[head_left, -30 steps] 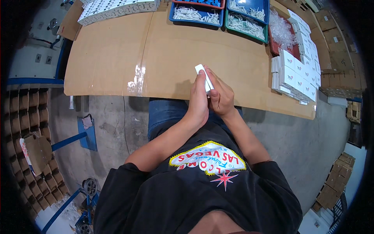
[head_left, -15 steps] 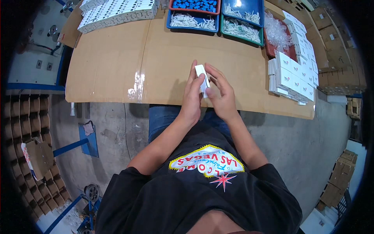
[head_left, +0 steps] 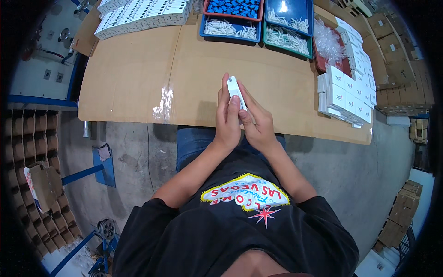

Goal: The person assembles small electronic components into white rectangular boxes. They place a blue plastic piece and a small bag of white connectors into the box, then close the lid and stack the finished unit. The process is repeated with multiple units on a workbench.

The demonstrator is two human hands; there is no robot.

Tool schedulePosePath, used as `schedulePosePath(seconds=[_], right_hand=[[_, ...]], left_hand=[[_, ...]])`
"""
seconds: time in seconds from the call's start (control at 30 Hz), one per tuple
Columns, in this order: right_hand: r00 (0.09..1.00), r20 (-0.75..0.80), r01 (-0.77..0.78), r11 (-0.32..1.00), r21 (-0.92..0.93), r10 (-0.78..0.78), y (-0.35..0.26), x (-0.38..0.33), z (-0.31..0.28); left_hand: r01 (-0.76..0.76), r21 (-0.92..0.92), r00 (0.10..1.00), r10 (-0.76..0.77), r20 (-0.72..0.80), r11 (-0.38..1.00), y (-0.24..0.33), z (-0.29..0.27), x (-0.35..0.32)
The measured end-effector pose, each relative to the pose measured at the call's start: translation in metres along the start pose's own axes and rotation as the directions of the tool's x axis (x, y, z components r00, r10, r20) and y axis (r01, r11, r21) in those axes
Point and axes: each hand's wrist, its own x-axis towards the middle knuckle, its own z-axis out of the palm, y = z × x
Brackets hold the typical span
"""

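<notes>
Between my two hands, over the near part of the cardboard-covered table (head_left: pixel 134 83), is a small white box (head_left: pixel 235 90) standing on edge with its narrow side up. My left hand (head_left: pixel 227 121) presses along its left side, the thumb lying against it. From the right, my right hand (head_left: pixel 258 124) closes on the same box, palm and fingers along its other side. Both thumbs sit near the box's near end. The broad faces of the box are hidden by my palms.
White boxes (head_left: pixel 346 94) are stacked at the right, beside a red tray (head_left: pixel 345 65) of clear plastic pieces. At the back are a blue tray (head_left: pixel 230 39) and a green tray (head_left: pixel 288 51) of white sticks, and a red tray of blue pieces (head_left: pixel 233 8). More boxes (head_left: pixel 143 18) stand back left.
My hands have pressed closer together around the white box, the right fingers now flatter along it. The box has tilted slightly, its far end shifting a little left.
</notes>
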Motion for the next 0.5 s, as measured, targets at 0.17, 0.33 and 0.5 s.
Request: schedulePosePath(seconds=[0.17, 0.33, 0.5], right_hand=[[0.998, -0.028, 0.054, 0.997, -0.055, -0.055, -0.0026, -0.0020, 0.0039], [0.997, -0.045, 0.059, 0.995, -0.077, -0.062, -0.0031, -0.0037, 0.0072], [0.996, -0.063, 0.062, 0.993, -0.104, -0.069, -0.0019, -0.0060, 0.0072]], left_hand=[[-0.183, 0.132, 0.983, 0.185, -0.001, 0.974, 0.0013, 0.0034, -0.0034], [-0.215, 0.189, 0.976, 0.217, 0.006, 0.958, -0.0027, 0.0007, -0.0033], [-0.163, 0.176, 0.987, 0.159, 0.036, 0.971, -0.0015, -0.0014, -0.0082]])
